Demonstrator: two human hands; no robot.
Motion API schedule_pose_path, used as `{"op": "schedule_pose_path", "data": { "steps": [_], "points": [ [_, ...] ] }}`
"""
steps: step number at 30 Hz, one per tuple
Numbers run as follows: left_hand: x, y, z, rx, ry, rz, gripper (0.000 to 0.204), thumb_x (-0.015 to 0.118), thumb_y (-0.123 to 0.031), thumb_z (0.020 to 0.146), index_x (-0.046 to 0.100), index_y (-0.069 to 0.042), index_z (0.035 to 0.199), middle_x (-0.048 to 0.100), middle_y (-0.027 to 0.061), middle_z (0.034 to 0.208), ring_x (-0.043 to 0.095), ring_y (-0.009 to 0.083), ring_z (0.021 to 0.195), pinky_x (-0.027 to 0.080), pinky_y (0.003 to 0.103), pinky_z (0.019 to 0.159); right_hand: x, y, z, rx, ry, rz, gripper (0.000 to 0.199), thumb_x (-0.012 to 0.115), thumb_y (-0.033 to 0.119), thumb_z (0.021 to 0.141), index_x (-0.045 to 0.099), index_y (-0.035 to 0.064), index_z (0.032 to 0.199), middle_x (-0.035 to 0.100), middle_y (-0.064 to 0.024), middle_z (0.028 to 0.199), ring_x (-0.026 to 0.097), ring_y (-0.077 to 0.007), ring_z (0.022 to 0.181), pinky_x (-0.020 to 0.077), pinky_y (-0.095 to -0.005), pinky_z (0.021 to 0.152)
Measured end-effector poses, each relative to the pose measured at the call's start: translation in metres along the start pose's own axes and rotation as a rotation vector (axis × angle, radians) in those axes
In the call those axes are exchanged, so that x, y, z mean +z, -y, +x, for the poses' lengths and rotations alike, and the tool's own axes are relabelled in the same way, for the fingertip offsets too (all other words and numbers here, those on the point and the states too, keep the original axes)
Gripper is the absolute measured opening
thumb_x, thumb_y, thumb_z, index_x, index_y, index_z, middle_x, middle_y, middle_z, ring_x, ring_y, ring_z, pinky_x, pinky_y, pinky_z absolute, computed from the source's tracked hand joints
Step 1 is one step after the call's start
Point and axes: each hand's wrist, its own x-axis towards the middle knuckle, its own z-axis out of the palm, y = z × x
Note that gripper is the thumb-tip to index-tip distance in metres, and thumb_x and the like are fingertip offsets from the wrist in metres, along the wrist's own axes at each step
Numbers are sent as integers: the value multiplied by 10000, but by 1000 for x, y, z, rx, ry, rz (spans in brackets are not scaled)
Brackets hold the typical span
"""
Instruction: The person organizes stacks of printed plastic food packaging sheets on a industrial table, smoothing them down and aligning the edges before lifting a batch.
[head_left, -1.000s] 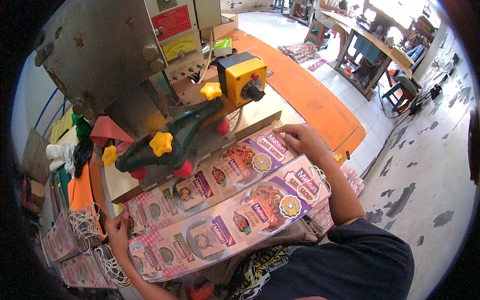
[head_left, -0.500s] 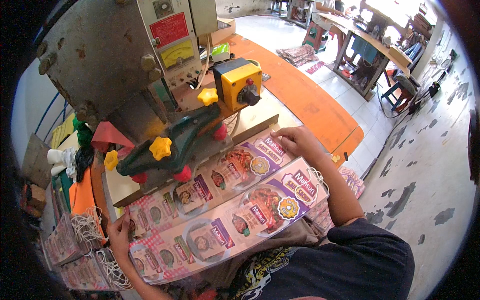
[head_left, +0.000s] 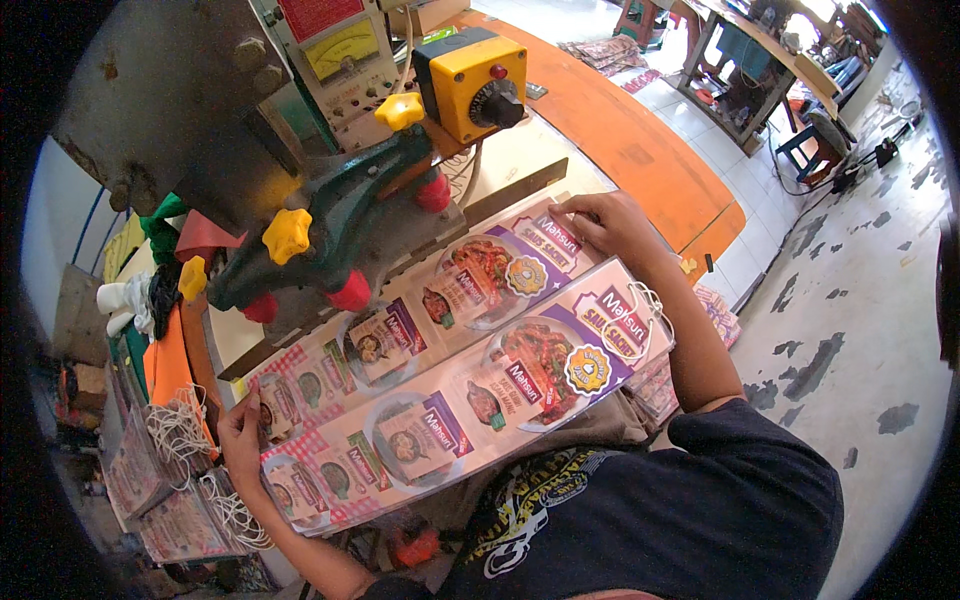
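A long printed plastic strip (head_left: 395,345) with food pictures lies along the front of the heat-sealing press, close to its metal edge bar (head_left: 515,190). My left hand (head_left: 240,440) pinches the left end of this strip, fingertips on its edge. At the opposite end, my right hand (head_left: 605,222) grips the upper corner, with thumb and fingers closed. Nearer to me, a second matching strip (head_left: 450,460) in clear plastic lies across my lap and overlaps the first. A white string loop (head_left: 655,310) hangs from its right end. Neither hand holds this nearer strip.
Above the strips sits the green press arm (head_left: 385,205) with yellow knobs (head_left: 287,236) and red feet (head_left: 348,290). A yellow control box (head_left: 478,85) stands on the orange table (head_left: 640,150). Finished strips with white strings (head_left: 185,430) hang at lower left.
The view has tilted, so the press sits higher in the picture. Both hands keep their hold on the far strip's ends, with little visible movement against the press.
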Motion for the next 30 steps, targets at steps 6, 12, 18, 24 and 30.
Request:
{"op": "schedule_pose_path", "data": {
  "steps": [6, 12, 18, 24, 30],
  "points": [
    [-5, -1, -2, -69, 46, 30, 493, 602, -392, 1049, 656, 9, 1331, 738, 80, 1028, 588, 122, 962, 455, 310, 945, -9, 14, -3, 68, 56, 24, 274, 613, 157, 919, 763, 104, 1142, 705, -178, 816, 660, -301, 686, 519, -404, 691],
    [6, -13, -3, 5, -47, 39, 419, 606, -344, 1055, 682, -23, 1314, 479, -42, 704, 347, 58, 666, 306, 264, 605, -9, 11, -3, 63, 55, 4, 266, 633, 194, 936, 770, 119, 1150, 707, -177, 807, 661, -297, 675, 518, -401, 678],
    [-1, -13, -5, -19, -24, 62, 380, 630, -301, 1043, 734, 20, 1216, 549, 36, 733, 450, 92, 718, 413, 290, 681, -6, 3, -3, -30, 7, 22, 248, 646, 195, 948, 773, 116, 1145, 688, -178, 767, 623, -276, 604, 498, -392, 622],
    [4, -8, -4, 35, -39, -29, 404, 656, -287, 1030, 683, 18, 1294, 705, 54, 920, 562, 102, 850, 488, 306, 815, -7, 5, -2, 21, 37, -9, 244, 644, 216, 956, 771, 127, 1144, 668, -177, 740, 607, -283, 599, 486, -403, 620],
    [-3, -2, -1, -53, 41, -33, 404, 650, -280, 1034, 676, 30, 1292, 737, 57, 1017, 573, 95, 896, 495, 304, 838, -7, 5, -2, -2, 31, -4, 250, 646, 238, 952, 776, 128, 1134, 675, -164, 740, 613, -289, 609, 489, -408, 628]
  ]
}}
